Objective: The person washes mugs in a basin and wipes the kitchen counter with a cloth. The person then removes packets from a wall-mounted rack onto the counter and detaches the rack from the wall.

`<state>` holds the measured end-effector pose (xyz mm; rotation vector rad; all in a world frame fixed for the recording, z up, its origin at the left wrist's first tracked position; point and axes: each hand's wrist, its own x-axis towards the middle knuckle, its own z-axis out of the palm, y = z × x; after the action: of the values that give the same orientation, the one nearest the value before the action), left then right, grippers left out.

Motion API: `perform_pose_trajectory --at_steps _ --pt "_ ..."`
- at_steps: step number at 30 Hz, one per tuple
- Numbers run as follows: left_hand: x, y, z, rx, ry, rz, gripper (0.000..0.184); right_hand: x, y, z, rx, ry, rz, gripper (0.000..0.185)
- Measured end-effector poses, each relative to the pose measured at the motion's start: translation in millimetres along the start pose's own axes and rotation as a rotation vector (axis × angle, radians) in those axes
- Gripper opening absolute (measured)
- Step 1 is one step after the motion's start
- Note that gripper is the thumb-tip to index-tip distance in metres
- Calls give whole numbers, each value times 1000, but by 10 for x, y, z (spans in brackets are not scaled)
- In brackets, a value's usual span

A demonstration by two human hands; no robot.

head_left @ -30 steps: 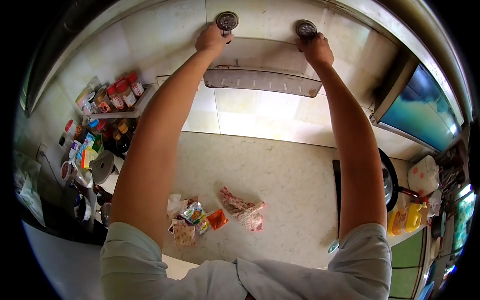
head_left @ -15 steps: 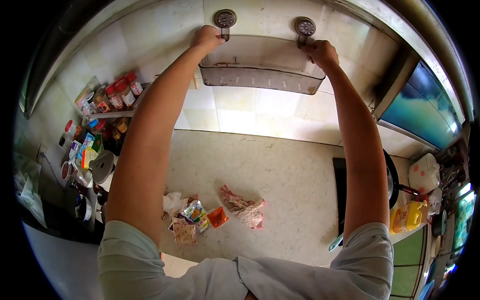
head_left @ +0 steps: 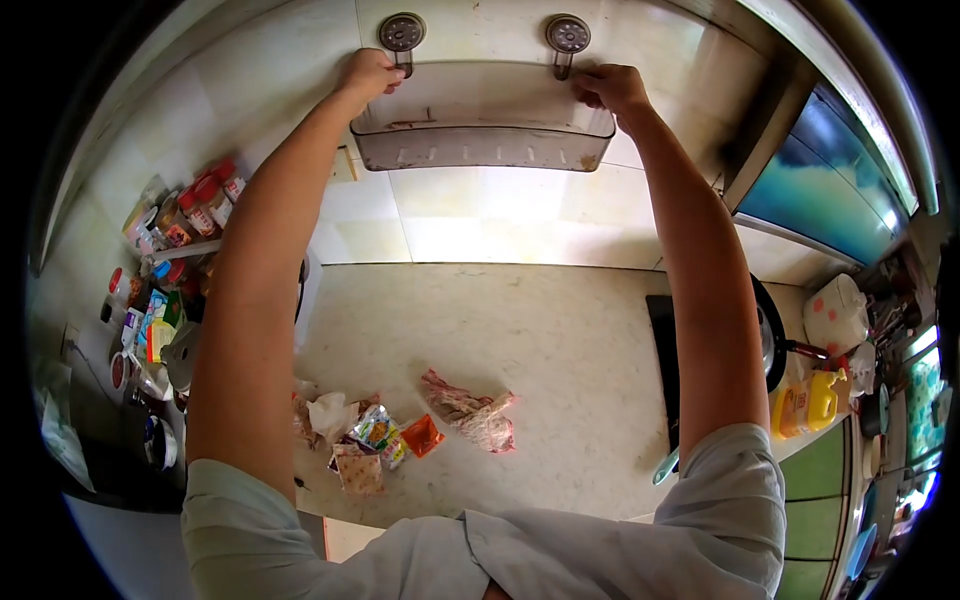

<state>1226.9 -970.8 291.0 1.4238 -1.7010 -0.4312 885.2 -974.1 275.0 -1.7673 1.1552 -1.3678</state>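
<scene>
A translucent grey plastic wall rack with a slotted front hangs against the tiled wall. Above its back edge sit two round dark suction hooks, the left hook and the right hook, their stems reaching down to the rack. My left hand is closed at the rack's upper left corner, fingertips beside the left stem. At the upper right corner my right hand has its fingers curled round the edge, a little right of the other stem. Its fingertips are partly hidden.
On the counter below lie a crumpled net bag and several small packets. Spice jars crowd a shelf at left. To the right are a pan, a yellow jug and a white pot.
The whole scene has shifted left in view as my head turned. My right hand now sits slightly farther from the right hook's stem. The rack still hangs beneath both hooks.
</scene>
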Motion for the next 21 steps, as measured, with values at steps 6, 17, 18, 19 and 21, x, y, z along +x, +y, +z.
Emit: perform_pose_trajectory --at_steps 6,17,18,19,21 --pt "25 1 -19 -36 53 27 10 -99 -28 60 177 148 108 13" --pt "28 -10 -104 -86 -27 39 4 -8 -15 12 -39 103 30 14" --pt "17 -18 -131 -143 -64 73 3 -25 -10 8 -40 96 29 14" --pt "2 -27 -142 -139 -54 67 3 -52 -1 22 -7 143 68 15" --pt "-38 -32 -127 -236 -2 84 2 -82 35 42 -38 202 91 25"
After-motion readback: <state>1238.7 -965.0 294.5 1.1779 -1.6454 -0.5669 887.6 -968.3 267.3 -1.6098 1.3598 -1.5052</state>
